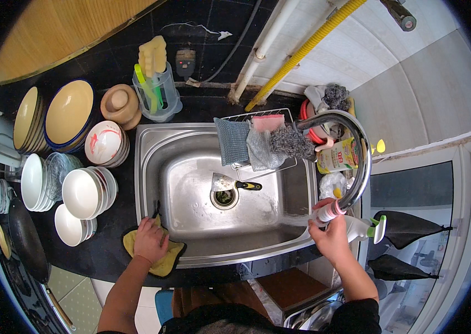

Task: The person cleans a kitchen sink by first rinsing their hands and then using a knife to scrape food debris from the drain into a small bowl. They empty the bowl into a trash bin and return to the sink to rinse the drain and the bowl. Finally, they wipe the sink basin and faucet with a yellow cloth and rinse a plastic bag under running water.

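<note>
Black countertop point(96, 264) borders the steel sink point(191, 214). My right hand point(331, 235) clamps its fingers around the pink faucet nozzle point(329, 211); my left hand point(150, 244) rests atop the yellow cloth point(169, 259); I can't tell whether its fingers grip. Farther out lies a scraper point(248, 186).

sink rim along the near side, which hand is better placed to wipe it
Probably the left: the left hand already rests on the yellow cloth by the near left corner of the sink rim, while the right hand is occupied holding the faucet nozzle.
</note>
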`<state>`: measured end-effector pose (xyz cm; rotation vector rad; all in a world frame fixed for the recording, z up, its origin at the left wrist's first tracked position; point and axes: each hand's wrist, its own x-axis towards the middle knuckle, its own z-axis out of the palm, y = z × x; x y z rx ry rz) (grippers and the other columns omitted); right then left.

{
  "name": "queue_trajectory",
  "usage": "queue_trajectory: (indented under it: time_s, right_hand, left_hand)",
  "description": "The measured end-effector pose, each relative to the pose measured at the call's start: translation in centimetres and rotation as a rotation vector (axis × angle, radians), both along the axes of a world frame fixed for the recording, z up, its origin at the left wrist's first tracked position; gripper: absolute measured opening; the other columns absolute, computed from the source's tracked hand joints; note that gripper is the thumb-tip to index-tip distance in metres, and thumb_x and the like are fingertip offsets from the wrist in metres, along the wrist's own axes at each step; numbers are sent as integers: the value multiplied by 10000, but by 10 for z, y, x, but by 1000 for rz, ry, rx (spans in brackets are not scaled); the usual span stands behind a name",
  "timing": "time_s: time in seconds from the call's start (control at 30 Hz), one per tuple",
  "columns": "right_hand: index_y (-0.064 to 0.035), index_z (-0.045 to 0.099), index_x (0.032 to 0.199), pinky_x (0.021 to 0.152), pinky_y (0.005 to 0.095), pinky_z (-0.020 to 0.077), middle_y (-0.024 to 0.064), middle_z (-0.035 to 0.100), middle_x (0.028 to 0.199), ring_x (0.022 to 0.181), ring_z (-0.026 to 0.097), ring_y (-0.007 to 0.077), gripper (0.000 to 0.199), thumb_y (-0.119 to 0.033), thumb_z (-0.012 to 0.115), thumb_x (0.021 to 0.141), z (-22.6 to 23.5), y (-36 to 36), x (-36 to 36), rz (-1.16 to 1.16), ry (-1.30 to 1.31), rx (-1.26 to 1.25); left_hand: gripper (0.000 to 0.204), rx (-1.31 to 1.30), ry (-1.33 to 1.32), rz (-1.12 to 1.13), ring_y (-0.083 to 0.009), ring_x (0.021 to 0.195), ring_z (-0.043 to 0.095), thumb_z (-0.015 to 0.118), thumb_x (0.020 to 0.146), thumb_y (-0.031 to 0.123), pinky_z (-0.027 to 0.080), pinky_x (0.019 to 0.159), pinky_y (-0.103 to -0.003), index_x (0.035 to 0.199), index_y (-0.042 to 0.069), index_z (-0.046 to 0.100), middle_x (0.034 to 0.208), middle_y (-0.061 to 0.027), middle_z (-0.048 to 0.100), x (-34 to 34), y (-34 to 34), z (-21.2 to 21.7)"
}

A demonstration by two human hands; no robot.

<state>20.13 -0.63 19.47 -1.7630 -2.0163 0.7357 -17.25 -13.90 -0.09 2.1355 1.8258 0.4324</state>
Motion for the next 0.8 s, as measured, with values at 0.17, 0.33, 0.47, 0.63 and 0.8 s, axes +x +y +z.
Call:
queue_trajectory:
  time_s: [0.17, 0.33, 0.47, 0.63, 0.8]
  right_hand:
    - [-45, 507, 875, 768, 381, 402, 120, 531, 876, 857, 501, 318, 297, -31, 624, 603, 6, 1, 0, 15, -38, 7]
    - [-51, 511, 876, 784, 385, 393, 120, 532, 888, 875, 491, 321, 301, -35, 626, 599, 9, 3, 0, 38, -96, 0]
    - [-48, 506, 890, 792, 383, 391, 117, 530, 898, 882, 491, 316, 317, -28, 627, 598, 7, 3, 2, 48, -101, 23]
    - [-38, 495, 926, 808, 376, 389, 116, 524, 934, 908, 490, 301, 349, 0, 620, 603, -2, 2, 4, 20, -52, 69]
    - [-33, 492, 957, 831, 374, 382, 118, 521, 943, 926, 489, 298, 350, 14, 611, 631, -9, 3, 3, 5, 10, 98]
  left_hand:
    - [173, -13, -5, 0, -313, 982, 493, 607, 683, 175, 291, 982, -474, 685, 2, 598, 776, -128, 595, 0, 1, -1]
    - [179, -14, -2, 1, -319, 981, 497, 607, 687, 177, 292, 982, -476, 698, -1, 604, 780, -131, 601, 0, 0, 0]
    - [183, -34, -4, 6, -322, 983, 496, 607, 688, 178, 291, 984, -478, 709, -4, 606, 786, -133, 602, 0, 1, 1]
    - [178, -18, 7, 3, -315, 978, 490, 608, 681, 178, 293, 984, -467, 685, 0, 599, 779, -132, 593, 1, 1, 4]
    - [178, -35, -3, 0, -320, 989, 488, 608, 684, 176, 283, 990, -478, 711, 0, 607, 797, -126, 599, 1, 1, 3]
